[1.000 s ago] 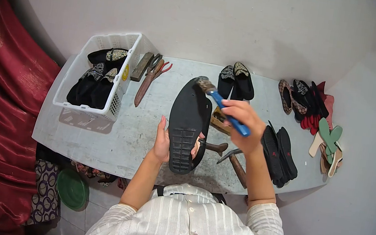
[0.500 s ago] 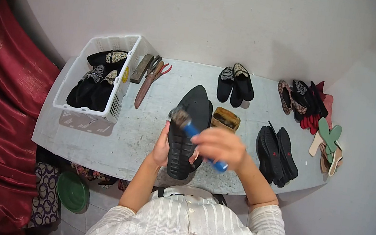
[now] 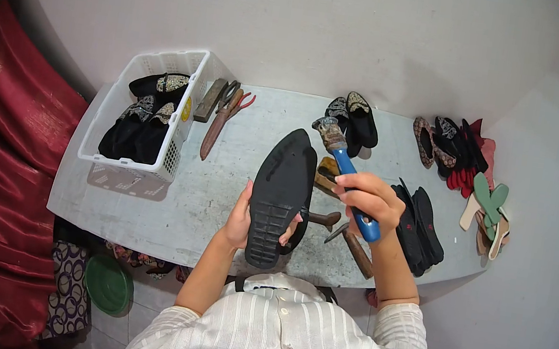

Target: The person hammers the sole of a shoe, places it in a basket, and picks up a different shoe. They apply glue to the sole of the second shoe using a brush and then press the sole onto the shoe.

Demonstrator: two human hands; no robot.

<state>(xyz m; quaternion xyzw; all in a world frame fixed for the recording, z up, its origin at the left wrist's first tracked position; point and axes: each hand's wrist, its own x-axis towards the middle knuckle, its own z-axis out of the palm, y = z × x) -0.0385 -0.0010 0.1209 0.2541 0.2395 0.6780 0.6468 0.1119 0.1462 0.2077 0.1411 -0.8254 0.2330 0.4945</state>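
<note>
My left hand is closed around a black shoe sole, thumb on one edge and fingertips on the other. Its ridged heel end points towards me, and the smooth pointed toe is away from me. Part of another dark object shows behind its right edge; I cannot make out what it is. My right hand grips a paintbrush by its blue handle. The stained bristles are up and to the right of the toe, apart from the sole. Below the brush is a yellowish container, partly hidden by my hand.
A white basket of black shoes stands left, beside pliers and a block. A hammer lies right of the sole. Shoes stand at the back; black soles and green insoles lie right.
The brush has moved from over the sole up and to the right, away from it. My left hand keeps the sole in nearly the same place. The hammer is now uncovered.
</note>
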